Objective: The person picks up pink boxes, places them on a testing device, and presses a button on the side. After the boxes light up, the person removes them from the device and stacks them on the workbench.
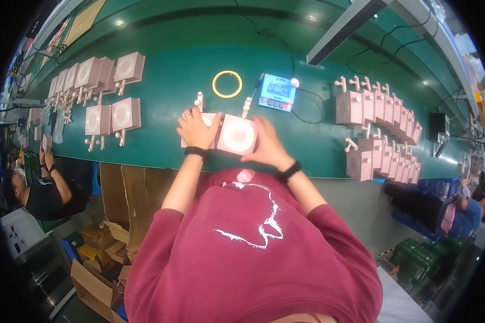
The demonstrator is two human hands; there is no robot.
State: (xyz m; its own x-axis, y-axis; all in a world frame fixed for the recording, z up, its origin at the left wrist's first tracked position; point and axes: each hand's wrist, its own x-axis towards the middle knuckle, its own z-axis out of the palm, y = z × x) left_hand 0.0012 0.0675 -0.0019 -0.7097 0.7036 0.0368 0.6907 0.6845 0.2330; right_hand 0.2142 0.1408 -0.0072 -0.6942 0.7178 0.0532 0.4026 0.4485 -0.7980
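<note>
Two pale pink boxes lie side by side at the table's near edge, in front of me. The right pink box [238,136] has a bright white disc inside a pale ring on its face, and a knobbed pink peg [246,109] sticks out at its far side. My right hand [268,144] grips this box by its right side, thumb at the near corner. My left hand [198,130] is spread over the left pink box [209,119], gripping it and covering most of its face. Another knobbed peg [199,101] juts out beyond my left fingers.
Similar pink boxes stand in rows at left [98,119] and right [355,107] on the green table [172,70]. Beyond my hands lie a yellow ring [227,84] and a lit blue meter [277,92] with cables. A grey post [345,32] rises behind. Other people sit at both sides.
</note>
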